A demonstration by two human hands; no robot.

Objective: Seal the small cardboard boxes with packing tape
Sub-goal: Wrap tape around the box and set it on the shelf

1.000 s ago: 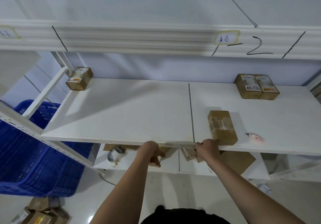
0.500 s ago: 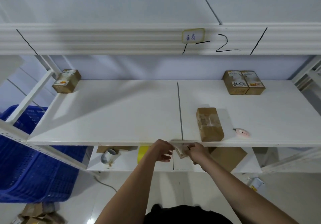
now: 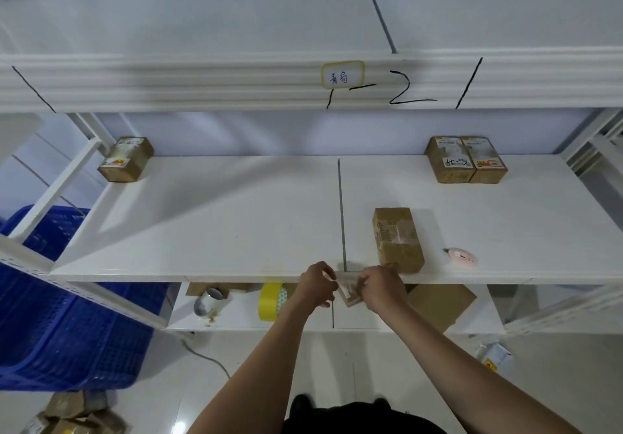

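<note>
Two bare hands meeting at the near edge of a wide white metal shelf (image 3: pixel 236 218), just near of the seam between its two boards. Big blue perforated plastic crate (image 3: pixel 60 315) standing on the floor at far left, partly under the shelf frame. Flat brown cardboard sheet (image 3: pixel 441 305) lying on the lower shelf, right of the hands. Pair of labelled brown cardboard boxes (image 3: pixel 467 160) side by side and touching at the far right of the shelf; single labelled brown cardboard box (image 3: pixel 126 160) at the far left corner. Taped brown cardboard box (image 3: pixel 397 239) resting near the front edge, right of the seam and just far of the right hand (image 3: pixel 382 287). Left hand (image 3: pixel 317 283) curled, fingers pinching the left end of a small pale cardboard box (image 3: pixel 349 293) held just below the shelf edge; right hand curled likewise, pinching its right end. Strip of clear tape apparently stretched between the hands; cannot tell for sure. Yellow roll of packing tape (image 3: pixel 271 300) upright on the lower shelf, left of the hands, with a silvery roll (image 3: pixel 207 302) further left. Small pink cutter (image 3: pixel 462 256) lying on the shelf, right of the taped box.
</note>
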